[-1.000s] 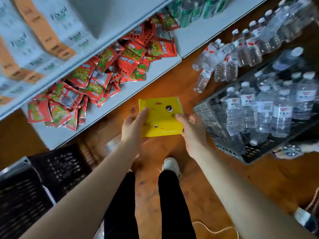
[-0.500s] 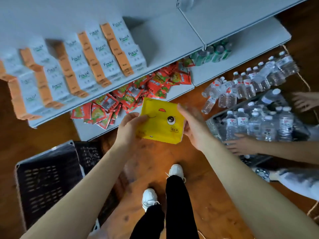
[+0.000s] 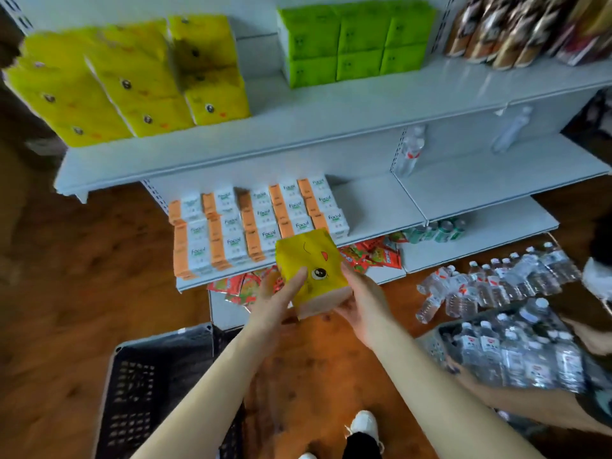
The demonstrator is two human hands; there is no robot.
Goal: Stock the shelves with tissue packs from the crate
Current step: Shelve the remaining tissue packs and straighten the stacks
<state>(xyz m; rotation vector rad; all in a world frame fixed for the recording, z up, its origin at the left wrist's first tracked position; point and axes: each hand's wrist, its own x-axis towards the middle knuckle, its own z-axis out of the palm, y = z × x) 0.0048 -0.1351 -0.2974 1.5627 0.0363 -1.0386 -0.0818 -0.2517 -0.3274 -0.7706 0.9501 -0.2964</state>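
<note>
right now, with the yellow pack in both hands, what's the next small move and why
Probably lift the yellow pack up and left toward the upper shelf. The left hand and right hand both hold it, and the stacked yellow packs of the same kind stand there with bare shelf beside them.

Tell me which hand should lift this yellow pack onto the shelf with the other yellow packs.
Left, probably. Both hands hold the yellow pack, but the matching yellow stacks sit at the left end of the upper shelf, nearer the left hand; the right hand would have to cross over.
</note>
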